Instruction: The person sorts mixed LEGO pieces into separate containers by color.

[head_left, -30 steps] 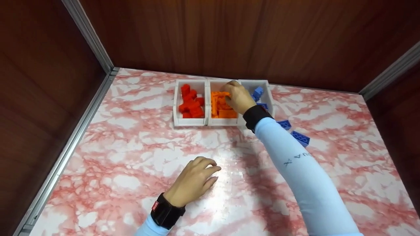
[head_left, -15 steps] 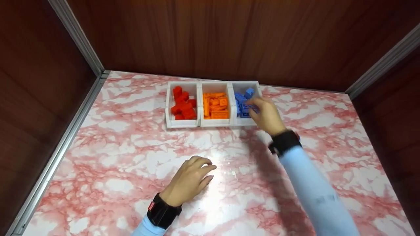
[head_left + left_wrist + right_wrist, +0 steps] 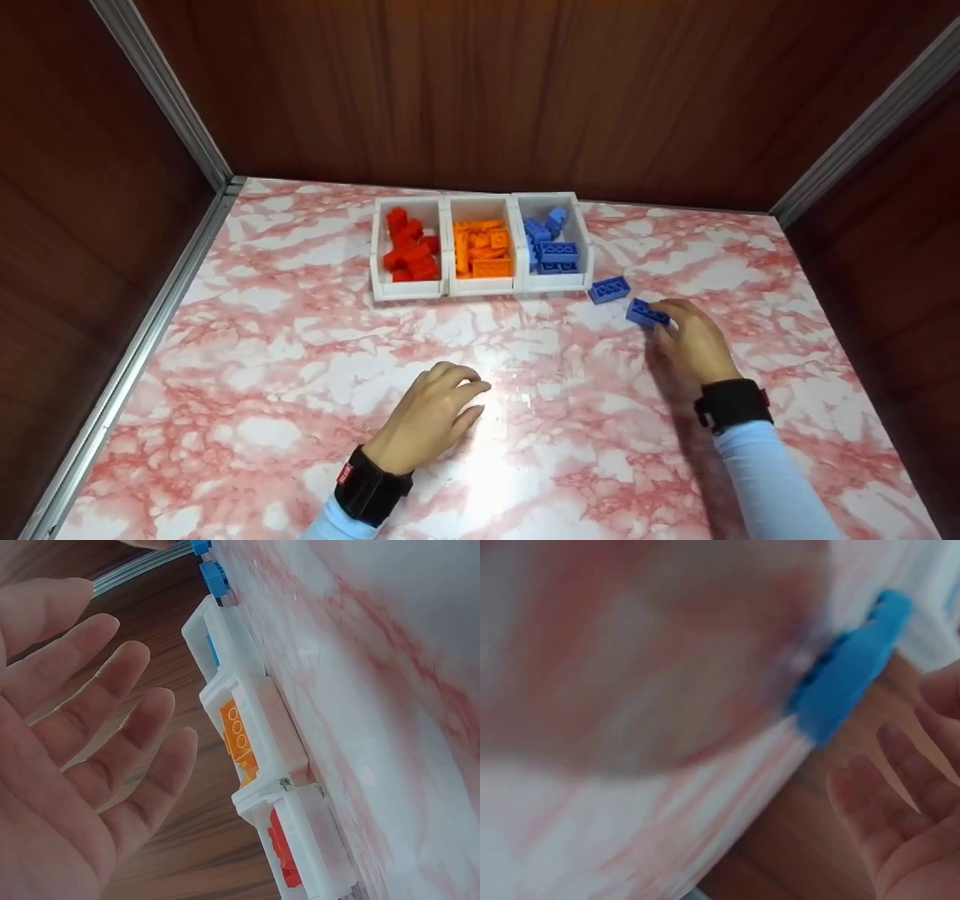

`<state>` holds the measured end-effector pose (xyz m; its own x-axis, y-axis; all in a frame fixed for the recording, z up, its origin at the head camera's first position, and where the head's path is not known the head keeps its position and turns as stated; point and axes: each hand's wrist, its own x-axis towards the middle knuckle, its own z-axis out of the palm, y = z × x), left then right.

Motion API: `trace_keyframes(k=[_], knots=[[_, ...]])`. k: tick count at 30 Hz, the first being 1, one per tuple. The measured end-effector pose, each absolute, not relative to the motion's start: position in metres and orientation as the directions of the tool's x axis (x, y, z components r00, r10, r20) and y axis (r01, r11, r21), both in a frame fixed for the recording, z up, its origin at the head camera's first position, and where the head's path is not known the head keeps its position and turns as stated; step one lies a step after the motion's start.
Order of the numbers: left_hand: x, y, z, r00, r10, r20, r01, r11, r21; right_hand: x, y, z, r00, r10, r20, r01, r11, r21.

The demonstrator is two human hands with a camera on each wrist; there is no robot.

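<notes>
My left hand (image 3: 424,420) hovers over the marbled table with fingers loosely bent and nothing in them; its spread fingers show in the left wrist view. At the right, my right hand (image 3: 694,341) is at a blue toy brick (image 3: 646,313), thumb and forefinger on either side of its near end. In the right wrist view, the fingers of that hand (image 3: 900,817) are parted, with a gap to the blue bricks. A second blue brick (image 3: 609,289) lies between the first one and the bins, studs hidden, hollow side up.
Three joined white bins stand at the back: one with red bricks (image 3: 411,251), one with orange bricks (image 3: 484,251), one with blue bricks (image 3: 555,240). Dark wood panels (image 3: 480,97) wall the table (image 3: 300,420) at the back and both sides, with metal rails in the corners.
My right hand has drawn back from above the orange bin, past the blue bin, to the blue brick on the table at the right. The left hand has hardly moved.
</notes>
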<state>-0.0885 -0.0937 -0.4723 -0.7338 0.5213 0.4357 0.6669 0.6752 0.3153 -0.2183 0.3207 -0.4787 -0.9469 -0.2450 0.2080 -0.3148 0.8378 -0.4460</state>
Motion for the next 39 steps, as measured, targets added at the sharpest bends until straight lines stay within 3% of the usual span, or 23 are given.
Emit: trace_keyframes(k=[11, 20, 29, 39], knots=[[-0.082, -0.091, -0.482, -0.753, 0.501, 0.426, 0.648, 0.678, 0.347, -0.229, 0.343, -0.491, -0.971, -0.225, 0.086, -0.240, 0.880, -0.410], [-0.076, -0.088, -0.488, -0.773, 0.495, 0.397, 0.630, 0.667, 0.398, -0.232, 0.333, -0.492, -0.960, -0.240, 0.141, -0.275, 0.900, -0.339], [-0.076, -0.086, -0.487, -0.778, 0.498, 0.383, 0.625, 0.670, 0.400, -0.212, 0.320, -0.484, -0.969, -0.206, 0.135, -0.245, 0.864, -0.439], [-0.076, -0.087, -0.486, -0.783, 0.498, 0.373, 0.620, 0.673, 0.403, -0.194, 0.286, -0.466, -0.913, -0.207, 0.351, -0.370, 0.782, -0.501]])
